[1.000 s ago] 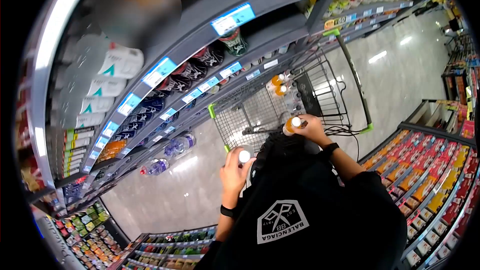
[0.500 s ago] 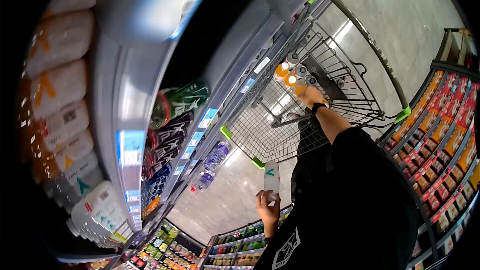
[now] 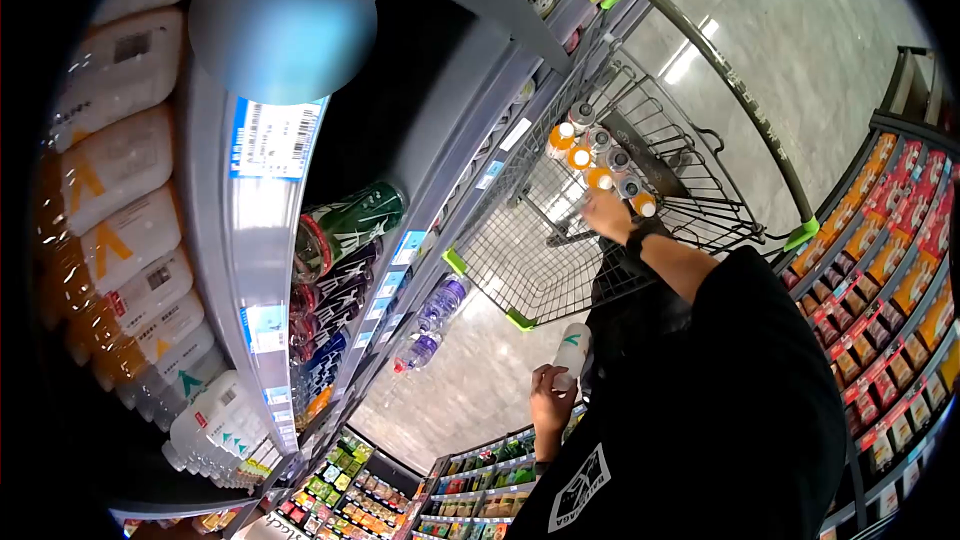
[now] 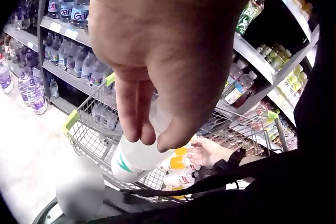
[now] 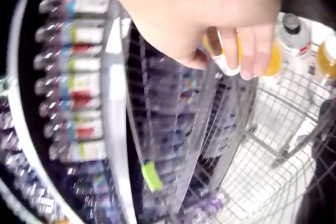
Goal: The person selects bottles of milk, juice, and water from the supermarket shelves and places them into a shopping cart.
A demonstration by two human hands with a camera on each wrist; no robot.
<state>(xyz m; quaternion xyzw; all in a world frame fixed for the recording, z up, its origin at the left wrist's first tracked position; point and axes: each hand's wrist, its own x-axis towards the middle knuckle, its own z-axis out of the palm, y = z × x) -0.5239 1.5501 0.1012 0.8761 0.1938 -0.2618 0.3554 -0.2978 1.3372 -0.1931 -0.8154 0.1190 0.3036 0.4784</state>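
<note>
My left hand [image 3: 553,402] grips a clear bottle [image 3: 572,348] with a white label and teal mark; in the left wrist view, thumb and fingertips close round its upper end. This bottle is outside the shopping cart [image 3: 545,275], near its front edge. Inside the cart my right hand [image 3: 608,217] is beside the orange drink bottles [image 3: 599,178], its fingers loosely bent. In the right wrist view an orange bottle [image 5: 226,58] shows behind those fingers, apart from the thumb. Clear bottles with dark caps [image 3: 617,158] stand alongside the orange ones.
Drink shelves [image 3: 430,210] run along the cart's left side. Two purple-labelled bottles [image 3: 440,305] lie low beside the shelf. A snack rack [image 3: 880,300] stands to the right, and the cart's handle [image 3: 735,90] arches at the back.
My right hand has carried an orange bottle into the cart and released it, then drawn slightly away. My left hand has kept its bottle, now tilted beside the cart. The view has swung round.
</note>
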